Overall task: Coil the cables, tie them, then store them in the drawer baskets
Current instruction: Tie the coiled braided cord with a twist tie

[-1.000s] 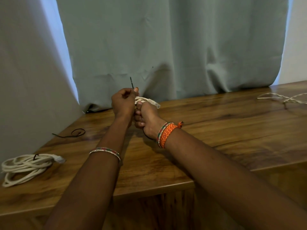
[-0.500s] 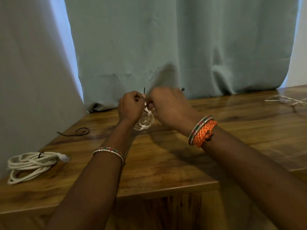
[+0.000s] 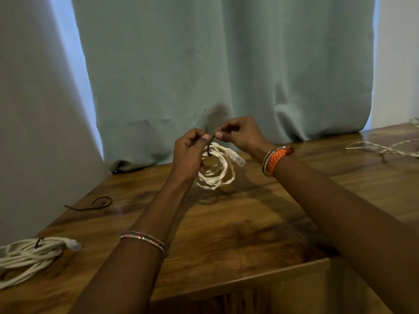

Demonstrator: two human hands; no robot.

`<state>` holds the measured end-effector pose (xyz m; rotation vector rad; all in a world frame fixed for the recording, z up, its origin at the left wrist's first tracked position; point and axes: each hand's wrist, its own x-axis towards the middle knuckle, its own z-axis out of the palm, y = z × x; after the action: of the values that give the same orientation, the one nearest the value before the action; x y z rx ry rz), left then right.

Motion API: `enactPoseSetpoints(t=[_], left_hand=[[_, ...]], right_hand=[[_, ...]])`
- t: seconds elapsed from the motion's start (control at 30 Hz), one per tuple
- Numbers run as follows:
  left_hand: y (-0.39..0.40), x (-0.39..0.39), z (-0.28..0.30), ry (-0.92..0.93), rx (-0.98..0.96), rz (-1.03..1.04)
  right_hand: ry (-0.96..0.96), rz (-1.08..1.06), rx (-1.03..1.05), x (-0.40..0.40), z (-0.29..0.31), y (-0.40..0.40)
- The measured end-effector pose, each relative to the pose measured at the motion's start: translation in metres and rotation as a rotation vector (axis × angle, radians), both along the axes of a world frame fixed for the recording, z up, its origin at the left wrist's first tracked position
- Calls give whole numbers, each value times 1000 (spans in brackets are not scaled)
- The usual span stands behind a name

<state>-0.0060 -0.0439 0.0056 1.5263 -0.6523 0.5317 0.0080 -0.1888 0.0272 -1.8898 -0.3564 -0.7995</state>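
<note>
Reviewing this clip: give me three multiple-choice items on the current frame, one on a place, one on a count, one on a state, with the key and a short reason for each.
1. Where does the already tied coil lie?
A. at the table's near left edge
B. at the far right corner
C. across the person's right arm

2. How many loose dark ties lie by themselves on the table?
A. none
B. one
C. three

3. What is the state of the coil in the hands?
A. lying flat and untouched
B. held up, with a dark tie pinched by both hands
C. fully uncoiled

Key: 1 A, it sits at the lower left of the view. 2 B, a single curled tie lies left of the arms. 3 B, the left hand and the right hand pinch the tie's ends above the coil.
</note>
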Motion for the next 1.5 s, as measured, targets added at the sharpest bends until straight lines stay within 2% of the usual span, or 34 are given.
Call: enactPoseSetpoints(t=[0.13,0.3,0.47,0.53,0.63,0.7,0.73,0.8,0.87,0.93,1.0,1.07,1.2,1.4,1.43,1.5], left_hand=[[-1,1,0,-55,21,13],[6,7,-3,-107,157,269],[13,10,-2,-83,162,451],[18,14,-2,-43,152,513],[23,17,-1,30,116,591],[25,20,-1,86,84,621],[26,21,-1,114,71,630],[27,23,-2,171,50,642],[27,22,-1,219,29,642],[24,19,-1,249,4,637],[20,16,0,247,-38,619],[18,15,0,197,-59,608],[18,16,-3,120,-40,594],[21,16,-7,98,26,598],[20,16,-7,90,32,588],[18,15,-8,71,57,577]], right_hand=[[98,193,174,9,-32,8],[252,277,78,16,-43,16],[315,244,3,0,-34,23],[212,138,77,-5,-25,22],[-94,-30,113,-25,-14,31],[-186,-64,-41,-40,-15,42],[-179,-111,-194,-46,-18,48],[-116,-274,-520,-51,-26,59],[-19,-325,-637,-48,-35,69],[44,-305,-541,-45,-39,76],[27,-302,-424,-43,-41,77],[18,-293,-392,-42,-41,77],[108,-143,-256,-51,-39,78],[245,18,-219,-43,-30,76],[263,60,-162,-41,-30,73],[308,190,94,-41,-31,68]])
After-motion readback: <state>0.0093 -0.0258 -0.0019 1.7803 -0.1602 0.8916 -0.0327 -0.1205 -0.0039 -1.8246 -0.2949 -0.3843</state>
